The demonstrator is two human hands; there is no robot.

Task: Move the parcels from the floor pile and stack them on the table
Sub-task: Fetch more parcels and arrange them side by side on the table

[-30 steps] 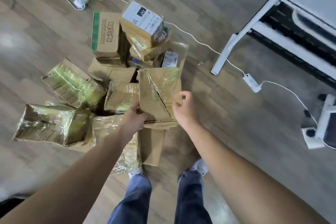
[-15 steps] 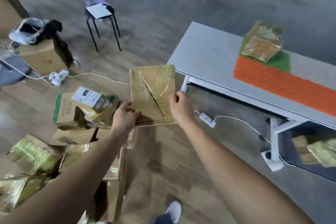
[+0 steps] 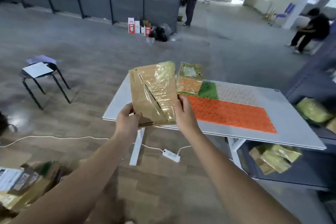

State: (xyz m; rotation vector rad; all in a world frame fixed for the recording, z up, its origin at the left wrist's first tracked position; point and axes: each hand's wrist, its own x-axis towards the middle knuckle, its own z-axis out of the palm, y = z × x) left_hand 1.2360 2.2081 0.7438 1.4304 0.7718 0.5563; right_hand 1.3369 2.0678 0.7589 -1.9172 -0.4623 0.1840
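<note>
Between the fingers of both hands, the held parcel (image 3: 153,94) stands upright, its broad face toward the camera, in front of the near left corner of the desk (image 3: 291,120).

1. Grip state. The left hand (image 3: 127,118) holds the lower left corner and the right hand (image 3: 185,112) holds the lower right edge. The fingers (image 3: 182,100) of each hand are closed on the parcel, and neither hand is free.

2. Handling estimate. The parcel is a flat cardboard pack covered in glossy clear film.
   - It keeps its shape while held only at the bottom, so it is probably light and fairly stiff.
   - The film is likely slippery.
   - A diagonal split runs across the face above the fingers, and the loose film there may snag or peel.
   - Hold the parcel by the cardboard edges or corners, not by the film.

3. Positions relative to the fingers.
   - Most of the parcel body rises above both sets of fingers, and its bottom edge lies level with them.
   - A second parcel (image 3: 190,78) sits on the desk beyond the right fingers, partly on a green mat (image 3: 209,91).
   - An orange mat (image 3: 231,112) lies just to the right of the right fingers.
   - The floor pile (image 3: 23,182) lies well below and to the left of the left fingers and appears blurred.
</note>
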